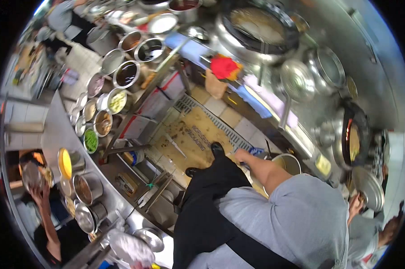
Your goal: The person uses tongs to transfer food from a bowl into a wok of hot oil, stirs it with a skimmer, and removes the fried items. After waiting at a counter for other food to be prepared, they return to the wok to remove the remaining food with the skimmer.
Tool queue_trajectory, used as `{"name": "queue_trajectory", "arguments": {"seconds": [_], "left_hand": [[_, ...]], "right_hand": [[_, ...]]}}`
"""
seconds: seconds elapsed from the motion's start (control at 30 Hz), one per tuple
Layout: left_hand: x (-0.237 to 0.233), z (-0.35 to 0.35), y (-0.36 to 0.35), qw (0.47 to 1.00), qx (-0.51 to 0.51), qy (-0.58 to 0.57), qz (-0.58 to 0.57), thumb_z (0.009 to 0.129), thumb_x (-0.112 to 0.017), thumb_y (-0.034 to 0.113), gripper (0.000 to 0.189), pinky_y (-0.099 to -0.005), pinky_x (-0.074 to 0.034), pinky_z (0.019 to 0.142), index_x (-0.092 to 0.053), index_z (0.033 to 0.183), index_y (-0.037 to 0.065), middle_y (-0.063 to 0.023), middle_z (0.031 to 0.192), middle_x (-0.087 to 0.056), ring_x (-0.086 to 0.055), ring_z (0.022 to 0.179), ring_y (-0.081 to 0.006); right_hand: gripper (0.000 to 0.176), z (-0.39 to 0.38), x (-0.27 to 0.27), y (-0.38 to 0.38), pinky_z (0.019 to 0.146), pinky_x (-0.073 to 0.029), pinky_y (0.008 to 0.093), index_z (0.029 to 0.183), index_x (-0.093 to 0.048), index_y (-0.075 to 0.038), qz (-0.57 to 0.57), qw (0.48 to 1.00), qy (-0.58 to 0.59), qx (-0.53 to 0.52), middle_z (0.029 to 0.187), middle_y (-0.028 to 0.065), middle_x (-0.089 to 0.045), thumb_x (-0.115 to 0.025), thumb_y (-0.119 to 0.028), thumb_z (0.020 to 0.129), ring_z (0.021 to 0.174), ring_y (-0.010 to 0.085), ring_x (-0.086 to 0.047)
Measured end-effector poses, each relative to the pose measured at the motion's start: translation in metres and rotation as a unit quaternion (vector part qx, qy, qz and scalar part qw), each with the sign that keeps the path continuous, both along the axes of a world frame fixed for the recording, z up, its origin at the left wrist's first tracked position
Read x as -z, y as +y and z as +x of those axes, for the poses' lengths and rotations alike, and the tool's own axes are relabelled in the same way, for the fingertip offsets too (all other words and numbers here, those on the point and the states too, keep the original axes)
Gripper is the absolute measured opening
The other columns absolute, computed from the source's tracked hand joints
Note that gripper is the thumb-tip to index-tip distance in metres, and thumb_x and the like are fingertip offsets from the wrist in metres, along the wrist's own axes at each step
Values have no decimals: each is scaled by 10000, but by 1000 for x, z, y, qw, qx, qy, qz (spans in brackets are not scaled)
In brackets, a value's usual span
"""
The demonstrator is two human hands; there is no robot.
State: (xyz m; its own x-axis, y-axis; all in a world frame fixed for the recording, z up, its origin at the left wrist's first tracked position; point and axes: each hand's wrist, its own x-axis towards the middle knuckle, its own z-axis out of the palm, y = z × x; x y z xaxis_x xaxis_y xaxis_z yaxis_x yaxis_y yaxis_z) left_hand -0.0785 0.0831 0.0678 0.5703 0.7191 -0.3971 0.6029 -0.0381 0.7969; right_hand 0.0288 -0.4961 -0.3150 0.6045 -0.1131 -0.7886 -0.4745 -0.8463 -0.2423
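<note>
1. Facing upward, the round mouth of a pale, cylindrical bucket (292,165) shows low beside the bare right forearm (266,172), which hides part of its wall.
2. How far its long axis leans cannot be told.
3. The right hand (241,156) hangs near it, just beside a blurred blue item (256,151); its finger spread, and whether it grips anything, cannot be told.
4. The left hand is out of view.

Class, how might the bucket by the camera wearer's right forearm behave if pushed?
The bucket would probably keep its shape: its round rim looks rigid. Being open-topped, it might spill anything inside if tipped; its contents, and so its weight, are unclear.
</note>
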Motion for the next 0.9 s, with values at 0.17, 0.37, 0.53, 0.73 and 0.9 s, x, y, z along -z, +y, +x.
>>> {"name": "queue_trajectory", "arguments": {"seconds": [0.17, 0.37, 0.53, 0.73, 0.9], "left_hand": [[58, 224, -169, 936, 227, -90, -255, 777, -568, 84, 283, -258, -431, 639, -480, 1044, 121, -14, 891, -548, -549, 828, -141], [173, 416, -391, 768, 426, -49, -475, 832, -478, 47, 256, -260, -456, 692, -485, 1085, 87, -30, 1047, -560, -546, 915, -154], [203, 479, -567, 752, 483, 33, -447, 831, -475, 45, 157, -246, -490, 587, -482, 978, -9, -114, 854, -570, -573, 698, -185], [203, 468, -623, 775, 476, 97, -405, 855, -460, 70, 136, -234, -475, 488, -466, 990, 62, -68, 787, -555, -569, 609, -170], [209, 483, -592, 729, 481, 131, -469, 849, -538, 324, 212, -313, -464, 618, -463, 842, 126, -35, 859, -569, -573, 733, -198]], "right_hand": [[277, -54, 2, -48, 557, -474, 408, 806, -624, 11, 33, 977, 43, 204, 665, 190, -610, -449, -200, 765, 610, 330, -607], [285, -31, -49, -50, 661, -456, 431, 849, -610, 6, 98, 899, -111, 412, 865, 231, -597, -449, -205, 744, 823, 356, -589], [229, -111, 6, -70, 675, -490, 413, 856, -637, -60, -218, 914, -91, 329, 805, 165, -622, -536, -199, 705, 825, 292, -598], [304, -135, -15, -90, 755, -480, 411, 959, -626, -71, -276, 864, 103, 408, 1017, 190, -581, -376, -215, 863, 927, 291, -591], [287, -113, -33, -92, 690, -503, 396, 974, -618, -61, -268, 814, 112, 502, 979, 154, -615, -398, -200, 852, 892, 254, -617]]}}
